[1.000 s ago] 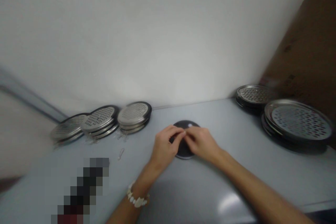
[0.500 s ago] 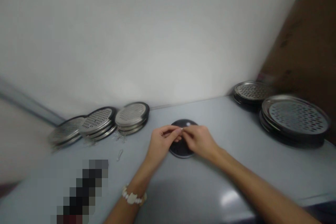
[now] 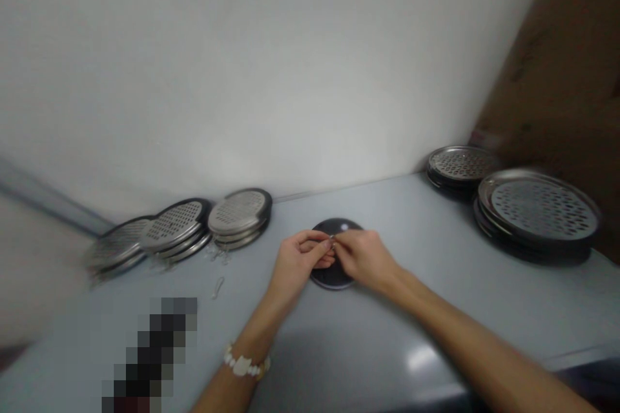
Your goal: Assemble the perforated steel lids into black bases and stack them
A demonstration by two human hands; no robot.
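A dark, glossy round disc (image 3: 334, 281) with a thin pale rim lies on the table, under both hands. Above it my left hand (image 3: 303, 255) pinches with thumb and forefinger, its other fingers curled. My right hand (image 3: 365, 255) meets it fingertip to fingertip, also pinching. Between the fingertips shows a tiny shiny metal piece (image 3: 332, 240), too small and blurred to tell its kind. A loose wire-like clip (image 3: 217, 287) lies on the table to the left of my left hand. A bracelet of pale beads (image 3: 242, 362) circles my left wrist.
Stacks of perforated metal discs (image 3: 174, 222) with dark edges stand at the left by the wall (image 3: 290, 77); thin clips or chains hang off them. Larger perforated discs (image 3: 542, 210) are stacked at the right beside a brown panel (image 3: 566, 90). A pixelated dark patch (image 3: 155, 348) hides the lower left.
The view has shifted slightly, so the disc stacks appear a little further left. Both hands keep their pinch over the dark disc; the metal piece between them shows slightly more.
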